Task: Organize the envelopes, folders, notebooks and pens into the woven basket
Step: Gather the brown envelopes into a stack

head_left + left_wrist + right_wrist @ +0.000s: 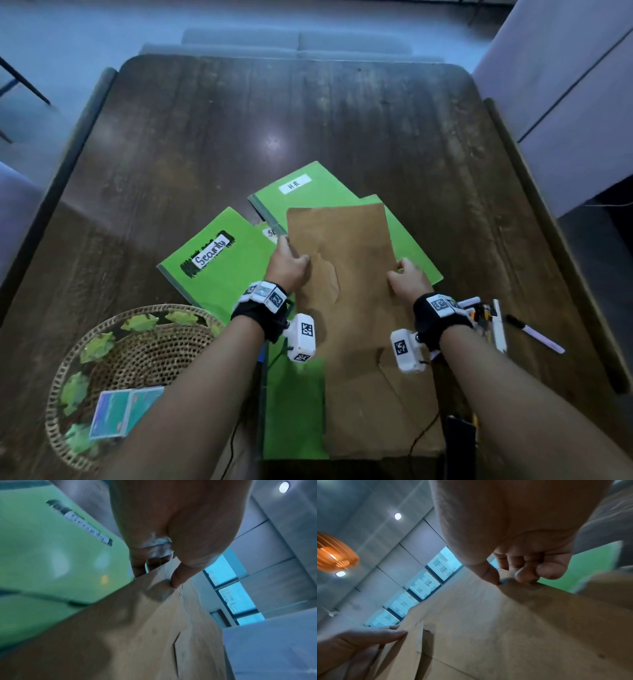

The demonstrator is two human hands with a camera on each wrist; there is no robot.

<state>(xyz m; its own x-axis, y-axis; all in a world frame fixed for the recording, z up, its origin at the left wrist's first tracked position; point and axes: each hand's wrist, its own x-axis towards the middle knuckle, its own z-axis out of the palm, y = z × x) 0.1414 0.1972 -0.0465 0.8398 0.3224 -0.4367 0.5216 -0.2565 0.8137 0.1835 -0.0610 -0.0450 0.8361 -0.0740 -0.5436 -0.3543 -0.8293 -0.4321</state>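
- Forearms fill the bottom of the head view; left hand [287, 263] and right hand [407, 277] each grasp a side edge of the brown envelope [346, 274], raised over green folders [219, 260] on the table [308, 120]; basket [144, 346] sits at the left, pen [534, 334] at the right
- Left wrist view: thumb on top, fingers [137, 566] beneath the envelope's edge
- Right wrist view: same pinch; judged step is carrying the envelope, next swinging it left into the basket

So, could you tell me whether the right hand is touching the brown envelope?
Touching. The right wrist view shows the right hand pinching the brown envelope at its edge, thumb on one face, fingers curled over the other.
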